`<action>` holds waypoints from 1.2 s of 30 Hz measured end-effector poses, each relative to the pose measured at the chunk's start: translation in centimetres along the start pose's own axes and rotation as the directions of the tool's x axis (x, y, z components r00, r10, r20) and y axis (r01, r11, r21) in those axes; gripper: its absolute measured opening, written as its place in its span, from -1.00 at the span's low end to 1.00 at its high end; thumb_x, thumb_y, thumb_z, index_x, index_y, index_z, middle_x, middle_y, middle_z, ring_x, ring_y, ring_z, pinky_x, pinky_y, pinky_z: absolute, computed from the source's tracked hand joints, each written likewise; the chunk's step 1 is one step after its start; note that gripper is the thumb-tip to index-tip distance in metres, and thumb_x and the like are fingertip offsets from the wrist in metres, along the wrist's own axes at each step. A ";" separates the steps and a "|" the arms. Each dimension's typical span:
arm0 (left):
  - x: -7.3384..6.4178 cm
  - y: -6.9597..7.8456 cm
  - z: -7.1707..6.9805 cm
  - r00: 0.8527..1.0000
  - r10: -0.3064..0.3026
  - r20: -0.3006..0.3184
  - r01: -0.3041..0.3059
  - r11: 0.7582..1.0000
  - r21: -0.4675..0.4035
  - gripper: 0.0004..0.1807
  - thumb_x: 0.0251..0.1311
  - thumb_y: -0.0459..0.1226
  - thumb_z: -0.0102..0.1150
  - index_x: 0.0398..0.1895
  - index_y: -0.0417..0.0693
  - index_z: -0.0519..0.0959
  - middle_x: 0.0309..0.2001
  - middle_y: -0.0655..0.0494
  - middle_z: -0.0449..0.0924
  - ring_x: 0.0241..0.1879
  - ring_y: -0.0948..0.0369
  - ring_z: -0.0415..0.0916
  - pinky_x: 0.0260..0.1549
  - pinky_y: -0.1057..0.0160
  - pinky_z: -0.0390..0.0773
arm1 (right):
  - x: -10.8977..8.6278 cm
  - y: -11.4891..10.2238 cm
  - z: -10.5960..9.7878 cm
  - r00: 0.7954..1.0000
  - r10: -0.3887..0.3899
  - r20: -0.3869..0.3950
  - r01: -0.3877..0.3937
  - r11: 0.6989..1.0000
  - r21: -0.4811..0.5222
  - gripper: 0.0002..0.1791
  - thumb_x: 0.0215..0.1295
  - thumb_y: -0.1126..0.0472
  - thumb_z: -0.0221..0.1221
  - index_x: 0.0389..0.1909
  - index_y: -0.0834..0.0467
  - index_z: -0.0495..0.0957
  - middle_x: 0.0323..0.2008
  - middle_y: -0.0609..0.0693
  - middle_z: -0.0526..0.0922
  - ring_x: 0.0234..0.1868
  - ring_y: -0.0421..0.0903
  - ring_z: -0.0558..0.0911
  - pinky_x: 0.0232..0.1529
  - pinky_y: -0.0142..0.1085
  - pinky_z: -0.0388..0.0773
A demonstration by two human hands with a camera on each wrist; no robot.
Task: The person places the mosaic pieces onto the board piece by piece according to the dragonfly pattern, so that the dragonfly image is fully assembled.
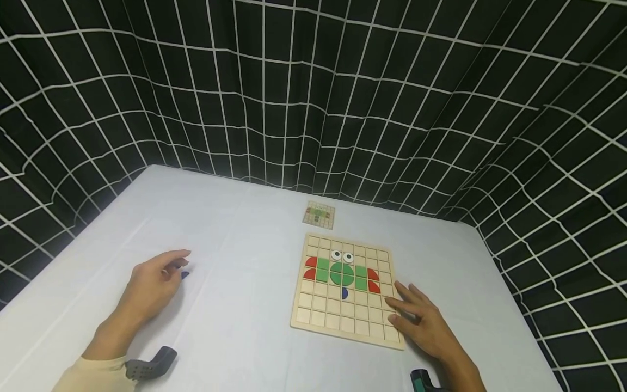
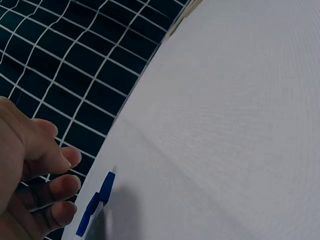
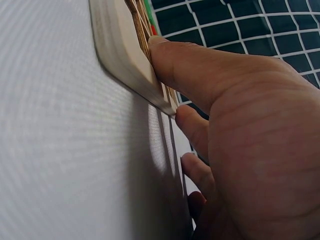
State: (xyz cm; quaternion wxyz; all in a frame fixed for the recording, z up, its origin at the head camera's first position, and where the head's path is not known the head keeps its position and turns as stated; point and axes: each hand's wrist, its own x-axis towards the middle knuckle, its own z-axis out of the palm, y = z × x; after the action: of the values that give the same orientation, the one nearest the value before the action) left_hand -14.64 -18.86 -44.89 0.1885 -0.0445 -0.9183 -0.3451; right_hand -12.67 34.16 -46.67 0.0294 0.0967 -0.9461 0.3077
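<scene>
My left hand [image 1: 152,283] is held above the cloth with loosely bent fingers and nothing between them. Beside its fingertips lie small blue pieces [image 2: 106,187], partly hidden by the hand in the head view. A square wooden grid board [image 1: 333,307] lies to the right. Two eye pieces [image 1: 342,256], a green circle [image 1: 341,274] of quarter pieces, green squares [image 1: 361,277] and red quarter pieces [image 1: 374,286] form a figure on it. Below the circle sits one blue piece [image 1: 345,293]. My right hand [image 1: 423,321] rests its extended thumb and fingers on the board's right edge.
Behind the board lies a small card [image 1: 319,214] printed with a similar figure. White cloth [image 1: 235,326] covers the table. A black curtain with white grid lines [image 1: 294,98] surrounds the back and sides. Dark wrist devices [image 1: 152,366] sit by both wrists.
</scene>
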 end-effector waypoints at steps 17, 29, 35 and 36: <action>0.1 0.0 -0.1 0.988 -0.057 0.142 0.052 0.998 0.039 -0.57 -0.02 -0.53 0.11 0.00 -0.21 0.58 -0.09 -0.16 0.57 -0.25 0.01 0.54 -0.25 -0.01 0.55 | 0.3 -0.2 -0.2 1.000 0.004 0.006 -0.004 1.000 -0.017 -0.59 0.13 -0.06 0.32 0.00 -0.02 0.66 0.37 0.08 0.33 0.41 0.33 0.09 0.20 0.42 -0.01; -0.2 -0.5 0.0 0.957 -0.135 0.257 0.108 0.987 0.116 -0.61 0.06 -0.41 0.18 0.03 -0.24 0.55 -0.33 -0.06 0.61 -0.36 0.03 0.54 -0.36 0.03 0.55 | 0.2 -0.2 -0.1 1.000 -0.003 0.006 0.003 1.000 -0.003 -0.59 0.12 -0.05 0.32 -0.01 0.00 0.67 0.36 0.11 0.34 0.41 0.35 0.10 0.19 0.42 0.00; -0.1 0.0 0.5 0.956 -0.101 0.276 0.087 0.994 0.061 -0.63 0.06 -0.34 0.29 0.00 -0.12 0.60 -0.47 0.20 0.54 -0.47 0.25 0.41 -0.46 0.30 0.42 | 0.1 -0.2 -0.1 1.000 -0.001 0.006 0.001 1.000 -0.003 -0.59 0.12 -0.04 0.32 -0.01 -0.01 0.66 0.36 0.10 0.34 0.41 0.35 0.10 0.18 0.43 0.00; -0.1 0.0 0.6 0.961 -0.094 0.262 0.083 0.995 0.055 -0.63 0.06 -0.34 0.29 0.00 -0.11 0.60 -0.43 0.17 0.56 -0.43 0.22 0.44 -0.44 0.27 0.45 | 0.1 -0.2 -0.1 1.000 0.001 0.007 -0.001 1.000 0.001 -0.59 0.12 -0.04 0.32 0.00 0.00 0.66 0.36 0.10 0.34 0.41 0.35 0.10 0.19 0.43 0.00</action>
State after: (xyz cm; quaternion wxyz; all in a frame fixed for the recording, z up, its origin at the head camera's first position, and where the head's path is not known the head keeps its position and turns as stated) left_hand -14.73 -18.44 -45.32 0.0498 -0.0449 -0.9437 -0.3240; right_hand -12.74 34.06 -46.52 0.0257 0.0972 -0.9461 0.3077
